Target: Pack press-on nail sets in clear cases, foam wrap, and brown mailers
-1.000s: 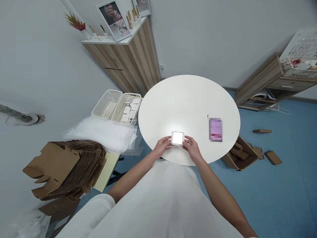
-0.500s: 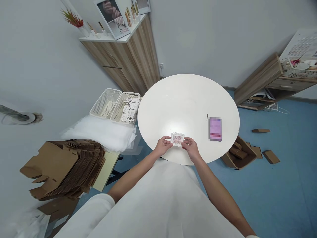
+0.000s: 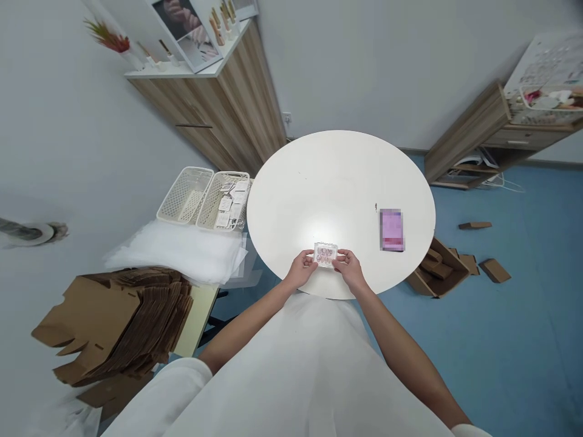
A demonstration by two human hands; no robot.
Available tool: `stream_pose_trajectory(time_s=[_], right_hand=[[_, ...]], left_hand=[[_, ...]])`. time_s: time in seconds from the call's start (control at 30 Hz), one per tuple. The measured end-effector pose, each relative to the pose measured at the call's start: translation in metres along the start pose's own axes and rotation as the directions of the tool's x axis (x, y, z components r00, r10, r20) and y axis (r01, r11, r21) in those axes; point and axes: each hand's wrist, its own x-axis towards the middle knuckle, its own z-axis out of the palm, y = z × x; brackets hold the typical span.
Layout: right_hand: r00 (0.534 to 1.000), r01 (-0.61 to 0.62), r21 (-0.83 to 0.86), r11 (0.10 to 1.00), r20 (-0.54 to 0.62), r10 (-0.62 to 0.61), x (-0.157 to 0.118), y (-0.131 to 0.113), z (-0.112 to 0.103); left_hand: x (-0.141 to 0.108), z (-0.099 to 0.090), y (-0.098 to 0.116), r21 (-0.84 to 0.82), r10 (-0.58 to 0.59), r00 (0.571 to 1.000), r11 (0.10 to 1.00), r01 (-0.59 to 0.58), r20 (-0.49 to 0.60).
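Observation:
Between my two hands is a small clear case of pink press-on nails, held at the near edge of the round white table. My left hand pinches its left end with thumb and fingers. At the right end, my right hand grips it the same way. Pink pieces show in rows through the clear plastic. Whether the case rests on the tabletop or hangs just above it, I cannot tell.
A blurred-out purple item lies right on the table. To the left are white baskets, one with cards, white foam sheets and stacked flattened cardboard. An open carton stands on the floor at right. Wooden cabinets stand behind.
The camera view has shifted slightly, so the surroundings sit a little differently in the picture. Both hands keep their hold on the case, which looks tilted slightly differently.

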Motion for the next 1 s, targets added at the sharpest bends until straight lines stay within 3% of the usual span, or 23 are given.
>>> stream_pose_trajectory(time_s=[0.17, 0.37, 0.63, 0.8, 1.0], right_hand=[[0.99, 0.015, 0.084, 0.996, -0.138, -0.003, -0.013, 0.007, -0.016], [0.954, 0.026, 0.203, 0.979, -0.299, 0.037, -0.032, 0.022, -0.028], [0.867, 0.088, 0.28, 0.956, -0.494, 0.065, -0.055, 0.03, -0.025], [0.78, 0.071, 0.311, 0.948, -0.61, 0.142, -0.061, 0.048, -0.031], [0.749, 0.026, 0.246, 0.969, -0.647, 0.144, -0.052, 0.068, -0.05]], left_hand=[[0.014, 0.017, 0.007, 0.079, 0.012, 0.991, 0.997, -0.023, 0.136], [0.034, 0.035, 0.014, 0.105, -0.038, 0.935, 0.994, 0.001, 0.353], [0.055, 0.052, 0.007, 0.096, -0.077, 0.788, 0.995, 0.022, 0.611], [0.058, 0.066, 0.007, 0.185, -0.084, 0.711, 0.981, -0.066, 0.698], [0.065, 0.09, 0.008, 0.293, -0.107, 0.678, 0.942, -0.164, 0.727]])
